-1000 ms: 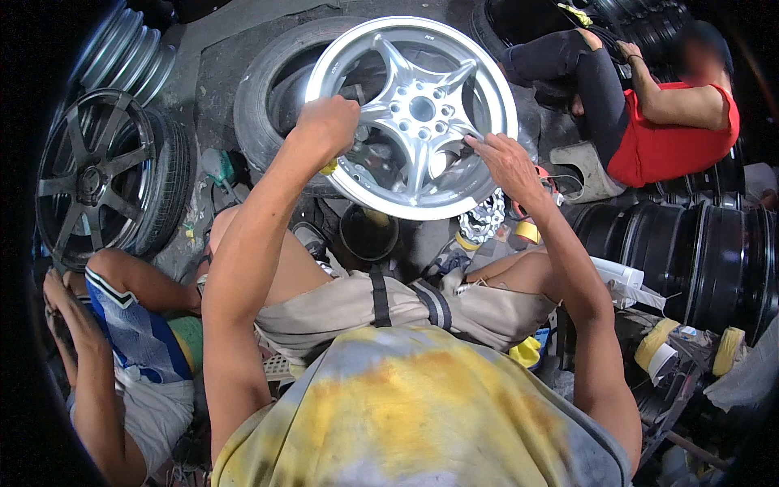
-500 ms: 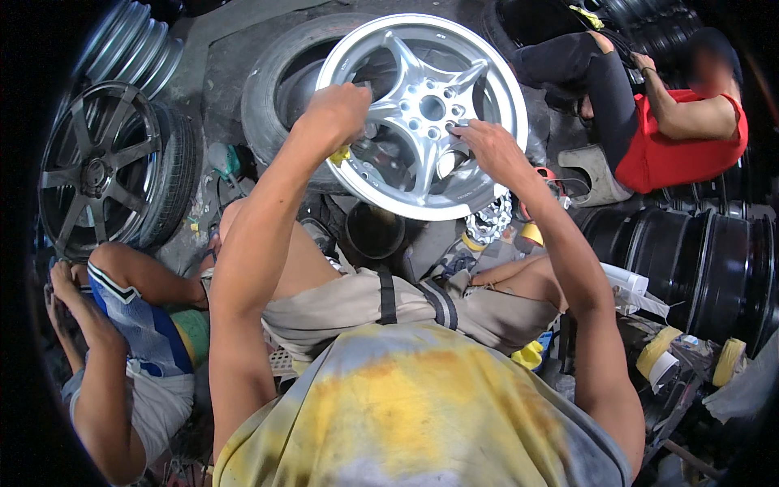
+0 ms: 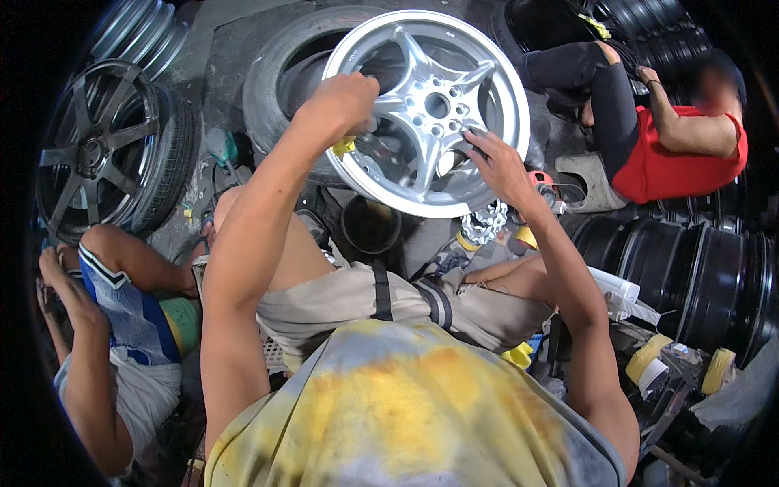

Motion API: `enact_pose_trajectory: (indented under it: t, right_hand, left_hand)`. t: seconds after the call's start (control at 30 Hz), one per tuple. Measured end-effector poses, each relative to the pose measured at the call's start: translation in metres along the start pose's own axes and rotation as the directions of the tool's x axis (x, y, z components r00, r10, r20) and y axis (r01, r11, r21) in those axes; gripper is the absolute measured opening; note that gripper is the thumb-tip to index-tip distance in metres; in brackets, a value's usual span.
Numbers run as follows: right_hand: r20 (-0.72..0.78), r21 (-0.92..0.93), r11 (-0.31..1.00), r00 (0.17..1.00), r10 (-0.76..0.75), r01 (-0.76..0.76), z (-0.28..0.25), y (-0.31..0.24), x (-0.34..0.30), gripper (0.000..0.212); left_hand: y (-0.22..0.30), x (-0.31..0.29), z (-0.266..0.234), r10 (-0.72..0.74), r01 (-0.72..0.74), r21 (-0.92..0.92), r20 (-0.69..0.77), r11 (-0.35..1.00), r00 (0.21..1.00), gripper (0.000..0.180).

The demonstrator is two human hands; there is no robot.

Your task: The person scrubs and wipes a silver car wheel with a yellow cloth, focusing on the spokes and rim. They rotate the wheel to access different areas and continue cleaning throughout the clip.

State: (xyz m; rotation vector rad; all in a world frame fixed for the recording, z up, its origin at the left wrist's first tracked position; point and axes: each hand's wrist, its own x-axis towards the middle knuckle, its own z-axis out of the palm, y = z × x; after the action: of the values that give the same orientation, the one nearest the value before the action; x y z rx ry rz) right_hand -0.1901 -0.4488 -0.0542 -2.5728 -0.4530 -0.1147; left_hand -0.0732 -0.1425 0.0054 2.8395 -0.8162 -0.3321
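Observation:
A silver alloy wheel rim with broad spokes lies face up in front of me, overlapping a tyre. My left hand is closed over the rim's left side, knuckles up. Whatever its fingers hold is hidden beneath them. Just below that hand a small yellow piece shows against the rim's edge; I cannot tell whether the hand grips it. My right hand is over the lower right of the rim, fingers stretched out and apart. Its fingertips are close to the lug holes by the hub.
A dark spoked wheel leans at left, beside a green power tool. Below the rim stands a black bucket. Black rims line the right. One person in red sits at right, another at lower left.
The rim sits slightly further right in the picture. My right hand has drawn a little down and right, its fingers more spread. My left hand stays closed at the rim's left side.

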Motion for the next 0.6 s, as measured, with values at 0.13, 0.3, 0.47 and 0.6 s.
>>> enact_pose_trajectory:
  t: [0.13,0.3,0.47,0.6]
  right_hand:
    - [0.147,0.213,0.926,0.947,0.287,-0.313,0.011,-0.011,0.019,0.023]
    - [-0.309,0.175,0.979,0.938,0.158,-0.107,0.043,-0.056,-0.008,0.023]
    - [-0.443,-0.101,0.991,0.896,0.038,-0.092,0.062,-0.075,0.01,0.019]
    - [-0.384,-0.147,0.987,0.923,0.006,-0.067,0.06,-0.071,0.008,0.019]
  left_hand:
    - [0.004,0.008,-0.003,0.066,-0.067,0.031,0.03,0.997,0.997,0.022]
    - [-0.001,0.005,-0.004,0.063,-0.061,-0.046,0.044,0.997,0.997,0.023]
    - [0.0,0.01,-0.004,0.028,-0.026,-0.027,0.099,0.999,0.995,0.042]
    - [-0.002,0.011,0.001,0.027,-0.025,-0.026,0.098,0.999,0.995,0.042]
